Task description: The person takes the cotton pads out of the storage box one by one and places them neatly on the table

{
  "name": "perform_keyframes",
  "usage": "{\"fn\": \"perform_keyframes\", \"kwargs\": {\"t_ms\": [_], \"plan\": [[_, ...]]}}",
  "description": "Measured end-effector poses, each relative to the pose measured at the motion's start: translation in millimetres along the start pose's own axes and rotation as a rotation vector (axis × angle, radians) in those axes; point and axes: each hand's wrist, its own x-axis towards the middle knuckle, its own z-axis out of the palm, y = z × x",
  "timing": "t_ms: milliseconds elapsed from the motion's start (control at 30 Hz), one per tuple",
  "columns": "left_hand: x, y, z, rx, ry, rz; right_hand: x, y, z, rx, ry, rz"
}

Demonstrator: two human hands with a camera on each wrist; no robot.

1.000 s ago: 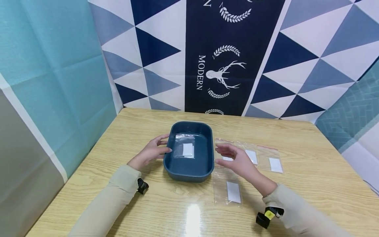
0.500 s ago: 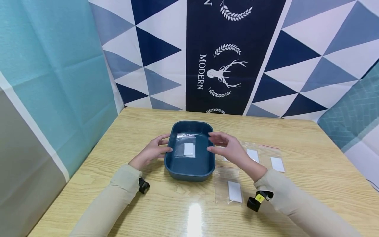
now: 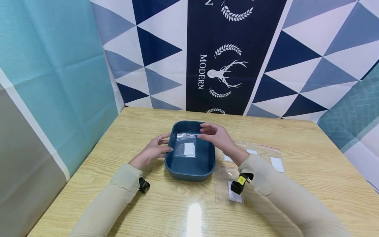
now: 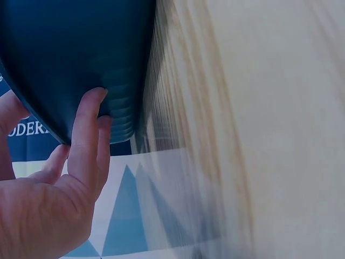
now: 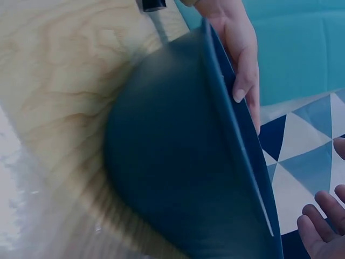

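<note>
A dark blue plastic bin (image 3: 189,177) stands on the table. Over its left rim goes my left hand (image 3: 151,150), thumb inside and fingers against the outer wall, as the left wrist view shows on the bin's side (image 4: 59,59). Inside the bin lie clear zip bags (image 3: 180,146), seemingly stacked, with a white rectangular piece (image 3: 188,149) showing. My right hand (image 3: 218,137) hovers above the bin's far right part with fingers loosely bent and nothing in them. In the right wrist view its fingers (image 5: 321,200) stay apart from the bin.
Right of the bin, several similar zip bags lie flat: a near one (image 3: 222,189), partly under my right wrist's camera, and a far right one (image 3: 267,153). The wooden table (image 3: 160,210) meets a patterned cloth backdrop (image 3: 165,82) behind.
My right hand has moved left and slightly away from me, from above the bags at the right to over the bin. My left hand and the bin stay put.
</note>
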Motion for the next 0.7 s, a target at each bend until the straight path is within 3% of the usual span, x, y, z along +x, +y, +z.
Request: {"fn": "perform_keyframes", "kwargs": {"t_ms": [400,700], "plan": [[-0.3,0.2,0.8,-0.004,0.002,0.002,34.2,-8,11,0.044,0.066,0.090],[0.2,0.7,0.0,-0.008,0.006,-0.004,53.8,-6,25,0.146,0.116,0.135]]}}
